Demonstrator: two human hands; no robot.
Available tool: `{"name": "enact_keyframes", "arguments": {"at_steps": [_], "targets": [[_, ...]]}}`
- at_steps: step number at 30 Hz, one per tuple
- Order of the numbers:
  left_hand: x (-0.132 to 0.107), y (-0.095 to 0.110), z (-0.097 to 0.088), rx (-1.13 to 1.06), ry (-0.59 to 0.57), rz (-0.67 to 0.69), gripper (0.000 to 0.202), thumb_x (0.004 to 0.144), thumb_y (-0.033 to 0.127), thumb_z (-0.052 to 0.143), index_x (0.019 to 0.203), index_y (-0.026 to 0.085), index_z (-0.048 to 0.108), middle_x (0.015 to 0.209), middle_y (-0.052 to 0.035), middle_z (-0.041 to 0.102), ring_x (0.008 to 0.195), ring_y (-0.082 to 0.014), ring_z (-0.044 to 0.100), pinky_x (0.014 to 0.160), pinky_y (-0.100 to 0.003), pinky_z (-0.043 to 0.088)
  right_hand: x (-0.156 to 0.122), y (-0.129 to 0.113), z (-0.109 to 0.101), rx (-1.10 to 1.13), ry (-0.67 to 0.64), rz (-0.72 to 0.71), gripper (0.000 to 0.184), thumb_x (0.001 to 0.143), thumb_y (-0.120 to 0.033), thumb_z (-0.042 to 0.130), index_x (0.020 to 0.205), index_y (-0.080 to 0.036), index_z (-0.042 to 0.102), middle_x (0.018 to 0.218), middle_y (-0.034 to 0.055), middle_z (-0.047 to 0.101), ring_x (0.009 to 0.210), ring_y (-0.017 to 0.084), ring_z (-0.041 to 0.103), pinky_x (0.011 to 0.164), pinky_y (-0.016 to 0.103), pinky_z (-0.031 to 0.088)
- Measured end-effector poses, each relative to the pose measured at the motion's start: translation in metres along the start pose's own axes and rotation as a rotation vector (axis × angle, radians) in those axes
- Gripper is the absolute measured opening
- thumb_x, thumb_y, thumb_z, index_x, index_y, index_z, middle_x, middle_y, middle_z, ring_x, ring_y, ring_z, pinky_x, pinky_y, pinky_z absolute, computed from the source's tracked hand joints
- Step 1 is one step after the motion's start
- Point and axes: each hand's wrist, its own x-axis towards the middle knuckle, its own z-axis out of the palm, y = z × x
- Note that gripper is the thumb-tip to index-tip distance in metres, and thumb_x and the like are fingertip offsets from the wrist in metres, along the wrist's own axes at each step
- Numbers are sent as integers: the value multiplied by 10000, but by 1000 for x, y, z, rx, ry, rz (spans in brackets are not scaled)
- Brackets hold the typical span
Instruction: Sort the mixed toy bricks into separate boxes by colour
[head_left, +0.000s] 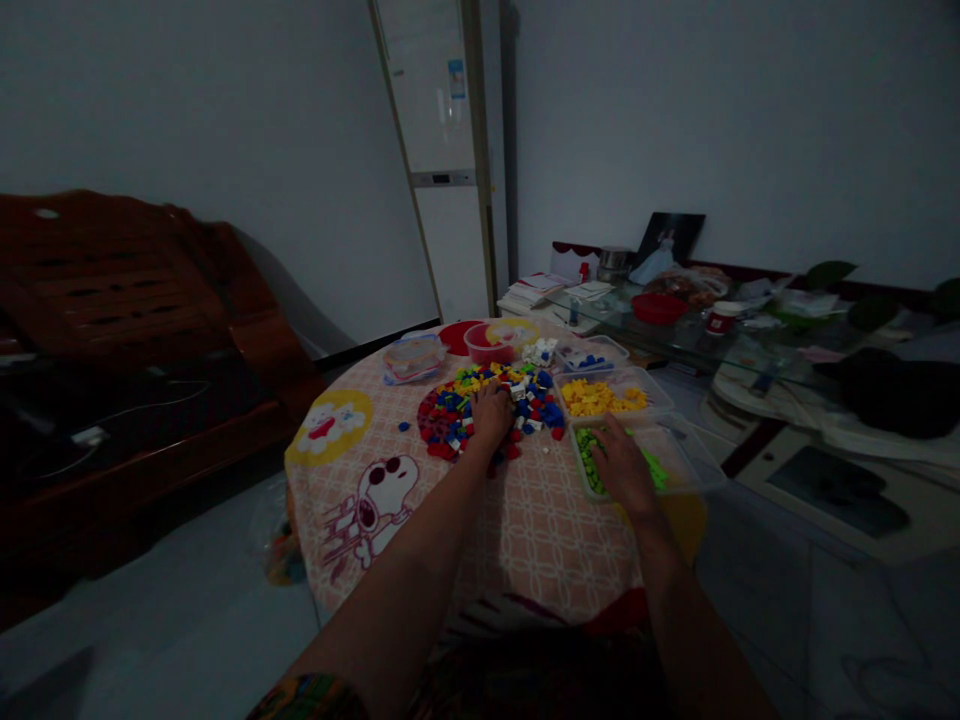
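Note:
A heap of mixed toy building bricks (457,393) in red, blue, white, yellow and green lies on the round table. My left hand (491,414) rests on the right part of this heap, its fingers apart and reaching down among the bricks; nothing shows in its grasp. To the right, my right hand (624,466) is over a clear plastic box (686,470) that holds green bricks (587,455). Its fingers are spread at the bricks, and I see no piece held. Behind that box, yellow bricks (600,397) fill another clear tray. Small details are dim.
A third clear tray (611,347) holds blue bricks. White bricks (540,350), a pink bowl (487,342) and a lidded clear container (414,357) stand at the table's back. A patterned cloth (540,530) covers the table. A wooden bench (127,300) is left; a cluttered glass cabinet (690,335) is right.

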Motion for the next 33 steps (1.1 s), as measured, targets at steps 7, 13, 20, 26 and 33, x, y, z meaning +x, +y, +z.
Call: {"name": "enact_keyframes", "arguments": {"at_steps": [7,13,20,26,33], "targets": [[0,-7,5,-65,21,51,163,908,187,607,997,177,743,1481,-159,590,1373,-315,521,1173,-487,355,0,-1,1,-10,13,11,348,958,-195,504,1208,-220,746,1545,111,574,1455,305,519,1219,509,426],[0,-5,1,-141,80,39,178,955,196,546,1013,188,714,1334,-153,679,1298,-312,580,1171,-534,375,0,-5,-4,-46,-21,17,358,968,-197,498,1234,-182,737,1591,131,521,1453,306,519,1226,474,416],[0,27,-9,-219,92,110,219,986,260,557,840,197,708,1023,-166,722,1063,-304,662,1045,-501,495,1,-8,-7,-45,-39,22,344,966,-188,517,1226,-183,742,1601,123,512,1462,298,510,1242,459,399],[-6,80,1,-387,4,187,206,944,186,584,1039,187,767,1095,-124,768,1060,-267,704,999,-419,543,1,-5,-4,-11,-3,6,350,966,-196,510,1223,-215,746,1562,118,552,1434,318,537,1217,515,426],[-20,84,0,-576,7,236,529,922,82,573,1443,163,607,1412,-160,670,1246,-264,656,1144,-422,480,1,-5,-4,-7,2,2,351,948,-206,519,1210,-189,752,1574,139,539,1416,319,549,1216,492,423]]}}
